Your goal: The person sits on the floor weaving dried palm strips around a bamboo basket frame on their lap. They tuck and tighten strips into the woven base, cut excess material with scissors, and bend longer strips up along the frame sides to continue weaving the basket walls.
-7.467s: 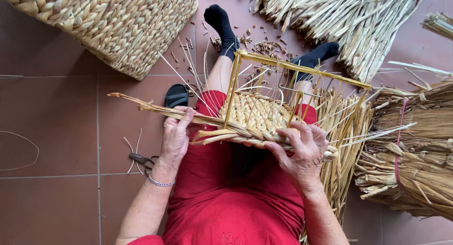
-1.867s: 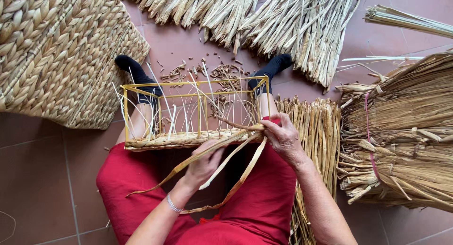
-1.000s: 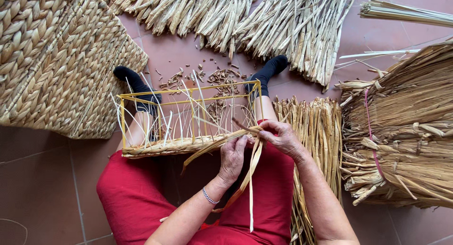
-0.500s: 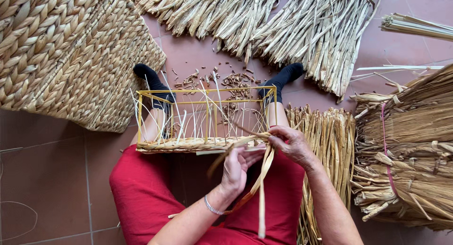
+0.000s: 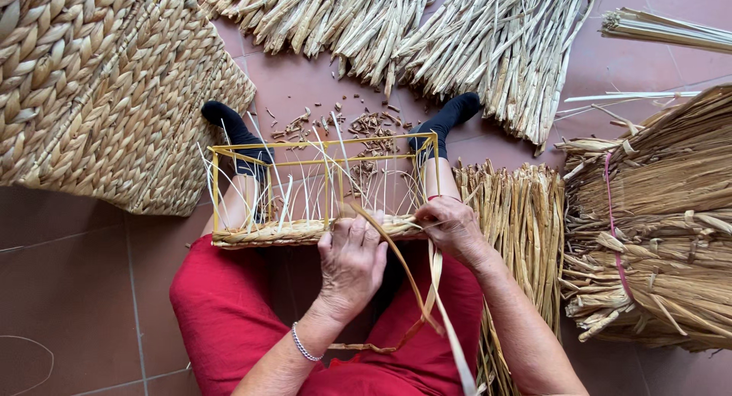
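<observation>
The woven band (image 5: 305, 232) is seen in the middle of the frame, along the near bottom edge of the yellow wire frame (image 5: 324, 144), which is rested on the lap over the red trousers (image 5: 221, 320). Its long axis is laid from left to right across the picture. The left hand (image 5: 352, 262) is placed just below the band, near its right half, and its fingers (image 5: 358, 232) are pressed together against the weave, with the palm turned down. The right hand (image 5: 451, 227) is set at the right end of the band, touching it; its fingers are curled and a flat straw strip (image 5: 438, 289) is pinched there, as far as can be told. From this point the strip is hung down toward the lower middle of the frame. Both hands are touching the band, the right one nearer to the free strip. Bundles of straw (image 5: 656, 236) are laid on the floor (image 5: 69, 289) at the right
</observation>
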A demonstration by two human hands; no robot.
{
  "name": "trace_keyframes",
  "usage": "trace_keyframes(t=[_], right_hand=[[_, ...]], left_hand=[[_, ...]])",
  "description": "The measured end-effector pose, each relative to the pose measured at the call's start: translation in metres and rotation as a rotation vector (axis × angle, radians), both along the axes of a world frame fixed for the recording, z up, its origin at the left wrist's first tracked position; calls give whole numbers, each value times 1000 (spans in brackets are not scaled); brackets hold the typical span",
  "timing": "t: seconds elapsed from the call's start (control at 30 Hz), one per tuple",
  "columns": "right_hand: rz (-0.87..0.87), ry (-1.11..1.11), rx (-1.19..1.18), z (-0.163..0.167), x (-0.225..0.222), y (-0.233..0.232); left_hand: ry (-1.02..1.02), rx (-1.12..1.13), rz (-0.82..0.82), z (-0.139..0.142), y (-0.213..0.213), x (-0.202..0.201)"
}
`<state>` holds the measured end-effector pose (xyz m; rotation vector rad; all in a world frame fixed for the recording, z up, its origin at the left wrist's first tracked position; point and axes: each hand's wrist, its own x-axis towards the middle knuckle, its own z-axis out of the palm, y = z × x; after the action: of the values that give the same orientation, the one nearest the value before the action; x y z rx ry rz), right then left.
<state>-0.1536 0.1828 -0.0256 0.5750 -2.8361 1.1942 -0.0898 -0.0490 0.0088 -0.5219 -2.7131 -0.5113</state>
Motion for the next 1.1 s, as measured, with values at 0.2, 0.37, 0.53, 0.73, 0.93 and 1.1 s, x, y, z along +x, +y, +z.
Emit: trace_keyframes(t=[0.2, 0.37, 0.53, 0.73, 0.93, 1.1], right_hand=[[90, -39, -1, 24, 4, 8], [-102, -186, 191, 16, 10, -2], [-273, -428, -291, -16, 3, 3], [-338, -406, -354, -36, 1, 1], [-245, -444, -389, -25, 6, 8], [-207, -422, -158, -20, 9, 7]], left_hand=[[-123, -98, 46, -28, -24, -14], [70, -117, -28, -36, -31, -11], [233, -179, -114, -28, -37, -6], [-229, -231, -284, -22, -41, 37], [-295, -53, -64, -15, -112, 43], [-334, -128, -160, 1, -116, 45]])
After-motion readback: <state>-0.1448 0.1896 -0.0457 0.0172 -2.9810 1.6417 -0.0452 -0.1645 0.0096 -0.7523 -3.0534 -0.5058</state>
